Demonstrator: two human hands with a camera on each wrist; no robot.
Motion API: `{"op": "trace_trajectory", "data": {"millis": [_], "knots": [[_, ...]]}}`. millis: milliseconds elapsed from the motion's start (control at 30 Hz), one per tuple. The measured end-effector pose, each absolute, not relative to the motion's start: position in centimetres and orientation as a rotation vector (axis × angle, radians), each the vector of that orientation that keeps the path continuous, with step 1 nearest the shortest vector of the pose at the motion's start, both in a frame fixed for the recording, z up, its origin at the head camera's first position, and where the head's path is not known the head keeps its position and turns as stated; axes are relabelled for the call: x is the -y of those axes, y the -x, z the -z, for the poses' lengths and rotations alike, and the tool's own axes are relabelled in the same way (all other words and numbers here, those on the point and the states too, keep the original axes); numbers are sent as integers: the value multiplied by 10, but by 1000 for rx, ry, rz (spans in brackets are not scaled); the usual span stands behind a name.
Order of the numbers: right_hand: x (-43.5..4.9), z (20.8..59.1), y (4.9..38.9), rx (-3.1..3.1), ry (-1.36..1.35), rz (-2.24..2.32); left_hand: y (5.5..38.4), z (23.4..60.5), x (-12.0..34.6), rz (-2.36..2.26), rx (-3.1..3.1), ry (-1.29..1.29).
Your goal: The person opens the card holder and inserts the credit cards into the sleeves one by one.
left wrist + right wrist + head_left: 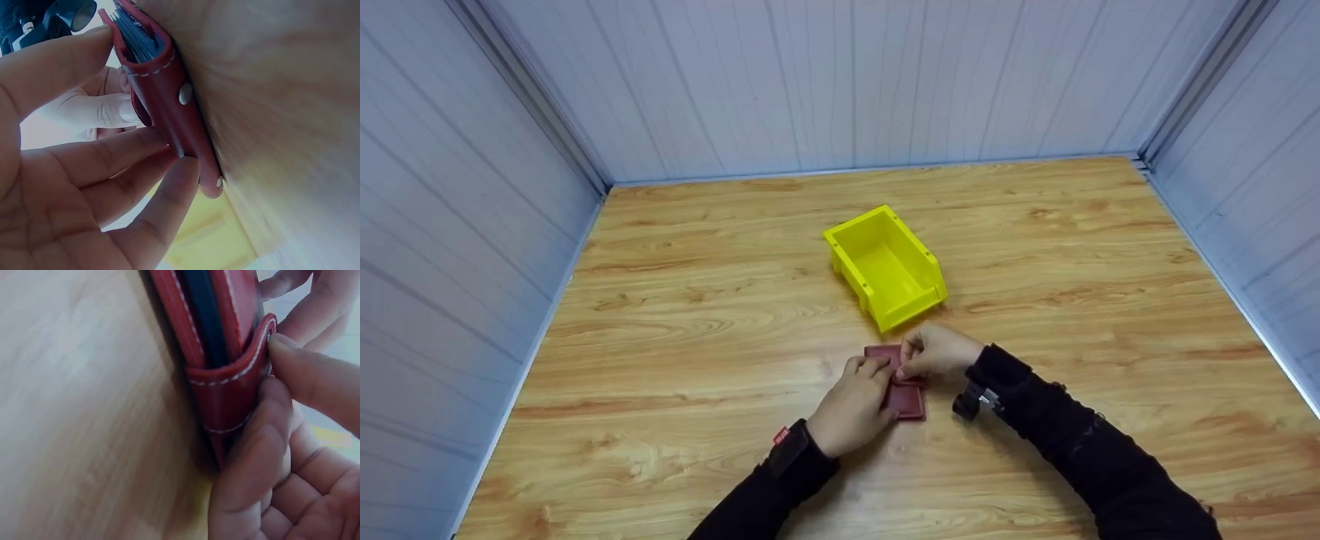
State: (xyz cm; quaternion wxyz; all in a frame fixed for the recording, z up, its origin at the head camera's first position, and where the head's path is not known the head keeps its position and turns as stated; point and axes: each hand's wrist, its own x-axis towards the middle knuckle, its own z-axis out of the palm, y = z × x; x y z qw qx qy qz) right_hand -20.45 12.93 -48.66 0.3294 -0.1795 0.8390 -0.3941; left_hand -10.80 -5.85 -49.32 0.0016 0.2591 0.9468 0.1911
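Observation:
A dark red leather wallet (907,403) with white stitching lies on the wooden table, below the yellow bin. My left hand (849,411) holds it from the left, thumb at the near end and fingertips along the side. Dark layered inserts (134,35) show at the wallet's end in the left wrist view, with a metal stud (185,93) on its side. From the right, my right hand (943,351) pinches the wallet's closing strap (228,396) between thumb and curled index finger. The strap wraps across the wallet's open side; its tip is partly hidden by the thumb.
An open-fronted yellow bin (885,262) stands just beyond the hands, its low front facing them. White panel walls (810,82) enclose the wood-grain table (675,322) at the back and both sides. Black wrist-worn cameras sit on both wrists.

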Motion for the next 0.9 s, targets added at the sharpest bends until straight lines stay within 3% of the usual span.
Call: {"op": "trace_trajectory", "data": {"millis": [467, 900], "knots": [[-139, 492, 209, -2161, 596, 1105, 108, 492, 56, -590, -2984, -783], [-164, 470, 213, -2349, 564, 1394, 117, 474, 76, -858, -2965, -632]]}}
